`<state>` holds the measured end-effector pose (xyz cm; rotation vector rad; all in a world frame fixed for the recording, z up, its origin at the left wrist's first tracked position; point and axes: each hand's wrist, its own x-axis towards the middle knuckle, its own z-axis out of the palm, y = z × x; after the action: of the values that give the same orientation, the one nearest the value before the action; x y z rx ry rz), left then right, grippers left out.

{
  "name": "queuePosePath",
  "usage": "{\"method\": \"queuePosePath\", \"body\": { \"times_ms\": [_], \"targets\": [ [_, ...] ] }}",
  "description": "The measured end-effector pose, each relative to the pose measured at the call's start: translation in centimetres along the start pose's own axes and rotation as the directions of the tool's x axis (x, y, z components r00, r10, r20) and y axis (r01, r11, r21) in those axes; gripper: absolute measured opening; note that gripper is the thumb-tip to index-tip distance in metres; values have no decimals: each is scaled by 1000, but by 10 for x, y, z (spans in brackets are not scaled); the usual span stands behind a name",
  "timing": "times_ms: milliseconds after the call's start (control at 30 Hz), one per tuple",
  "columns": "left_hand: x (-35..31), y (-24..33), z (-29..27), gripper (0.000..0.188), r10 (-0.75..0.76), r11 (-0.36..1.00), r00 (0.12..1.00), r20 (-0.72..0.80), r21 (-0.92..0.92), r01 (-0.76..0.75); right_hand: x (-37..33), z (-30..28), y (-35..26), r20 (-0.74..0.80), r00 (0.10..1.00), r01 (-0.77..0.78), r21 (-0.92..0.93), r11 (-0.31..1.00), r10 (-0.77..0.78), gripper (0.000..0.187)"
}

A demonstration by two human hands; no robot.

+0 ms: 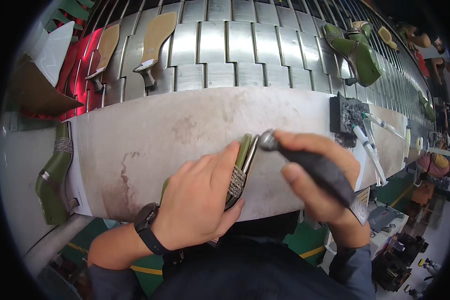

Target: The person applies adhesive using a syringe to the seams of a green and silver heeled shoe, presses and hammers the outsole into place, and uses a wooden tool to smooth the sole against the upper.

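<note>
My left hand (195, 192) wraps round a sandal on a green shoe last (244, 150), near the front edge of the pale work board. A glittery band (237, 181) crosses the last, and a dark sole edge shows along its right side. The rest of the shoe is covered by my fingers. In my right hand (317, 170) is a hammer (312, 175) with a rounded metal head and a thick dark handle, slightly blurred. Its head is close to the upper end of the sole edge; I cannot tell whether they touch.
A stained pale work board (185, 125) lies before a slatted metal conveyor (210, 45) carrying tan heeled soles (159, 37) and green lasted sandals (357, 55). Another lasted sandal (55, 180) lies at left. At right are a black block (348, 117) and several syringes (370, 150).
</note>
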<state>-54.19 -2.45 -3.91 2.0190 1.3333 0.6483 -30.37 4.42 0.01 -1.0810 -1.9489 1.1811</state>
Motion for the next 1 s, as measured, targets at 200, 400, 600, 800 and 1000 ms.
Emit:
{"method": "queuePosePath", "body": {
  "times_ms": [200, 400, 600, 800, 1000],
  "targets": [
    [-5, 2, 1, 85, 30, 1000, 999, -42, -2, -30, -47, 5, -16, -280, 952, 222, 350, 910, -125, 38],
    [-12, 0, 3, 86, 7, 1000, 999, -42, 2, -7, -26, 31, -6, -46, 991, -114, 246, 963, 129, 22],
    [-13, 1, -3, 87, -21, 999, 1000, 17, 34, 21, 25, 26, 42, -220, 936, -167, 412, 896, 276, 18],
    [-16, 5, -36, 95, 74, 973, 832, -549, -143, -181, 16, 27, 63, -262, 910, -195, 417, 888, 322, 21],
    [-21, 40, -60, 64, 303, 902, 859, -413, -165, -398, -9, 42, 24, -167, 960, -158, 339, 928, 225, 20]
  ]
}}
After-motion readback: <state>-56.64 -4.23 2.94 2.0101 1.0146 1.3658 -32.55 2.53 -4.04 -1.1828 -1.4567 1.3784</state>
